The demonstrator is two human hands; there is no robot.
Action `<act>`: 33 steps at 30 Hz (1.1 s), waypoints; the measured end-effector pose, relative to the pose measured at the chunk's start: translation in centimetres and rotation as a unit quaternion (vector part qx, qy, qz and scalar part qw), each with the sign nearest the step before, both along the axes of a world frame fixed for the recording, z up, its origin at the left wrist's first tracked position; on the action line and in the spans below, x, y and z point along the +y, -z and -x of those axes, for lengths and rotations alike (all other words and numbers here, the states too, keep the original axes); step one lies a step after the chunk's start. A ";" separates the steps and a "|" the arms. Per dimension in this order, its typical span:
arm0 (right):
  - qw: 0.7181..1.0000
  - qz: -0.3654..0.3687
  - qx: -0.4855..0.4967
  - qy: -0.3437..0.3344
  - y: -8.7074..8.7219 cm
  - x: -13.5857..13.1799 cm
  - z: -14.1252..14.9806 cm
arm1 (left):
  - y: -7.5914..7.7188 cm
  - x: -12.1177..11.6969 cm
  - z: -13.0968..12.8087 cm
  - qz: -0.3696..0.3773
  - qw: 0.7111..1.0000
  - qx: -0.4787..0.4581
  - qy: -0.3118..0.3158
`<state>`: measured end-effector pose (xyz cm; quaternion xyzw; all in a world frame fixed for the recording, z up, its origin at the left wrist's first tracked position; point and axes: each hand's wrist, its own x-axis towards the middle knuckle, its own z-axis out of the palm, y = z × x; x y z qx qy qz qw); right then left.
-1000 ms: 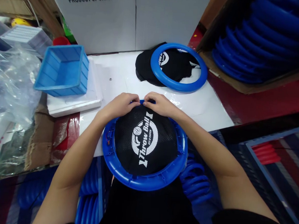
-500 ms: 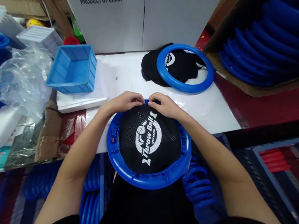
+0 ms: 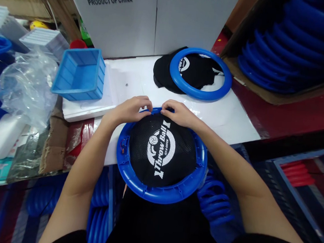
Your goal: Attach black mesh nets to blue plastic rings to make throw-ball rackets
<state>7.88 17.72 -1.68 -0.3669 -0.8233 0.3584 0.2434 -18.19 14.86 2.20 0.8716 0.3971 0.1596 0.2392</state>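
A blue plastic ring (image 3: 159,195) rests partly over the table's front edge, close to my body. Black mesh fabric (image 3: 182,152) with a white "Throw Ball" print lies across its middle. At the ring's far rim, my left hand (image 3: 136,108) is closed in a pinch on the rim and the mesh edge. A short gap to the right, my right hand (image 3: 176,113) pinches the same far edge with thumb and fingers. Small copper-coloured wiring (image 3: 123,151) shows in the ring's left channel. The exact spots under the fingertips are hidden.
Another blue ring (image 3: 222,92) lies on black printed mesh (image 3: 162,71) at the table's back. A blue bin (image 3: 77,93) stands left, beside a clear plastic bag (image 3: 28,86). White cartons (image 3: 124,26) form a wall behind. A box of stacked blue rings (image 3: 288,56) is at right.
My left hand has shifted slightly left along the far rim, widening the gap between my hands. My right hand stays nearly in place.
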 end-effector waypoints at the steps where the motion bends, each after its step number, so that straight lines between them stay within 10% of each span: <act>1: 1.000 -0.002 -0.008 0.002 -0.1 0.0 -0.3 | -0.2 0.0 0.3 0.013 1.000 0.001 -0.005; 13: 0.991 -0.075 -0.085 -0.069 -4.0 -2.1 0.6 | -0.6 -0.3 0.0 0.124 0.990 -0.008 0.072; 33: 0.994 -0.047 -0.007 -0.100 -0.9 -2.0 2.8 | -1.9 -0.4 0.7 0.189 0.979 0.074 0.033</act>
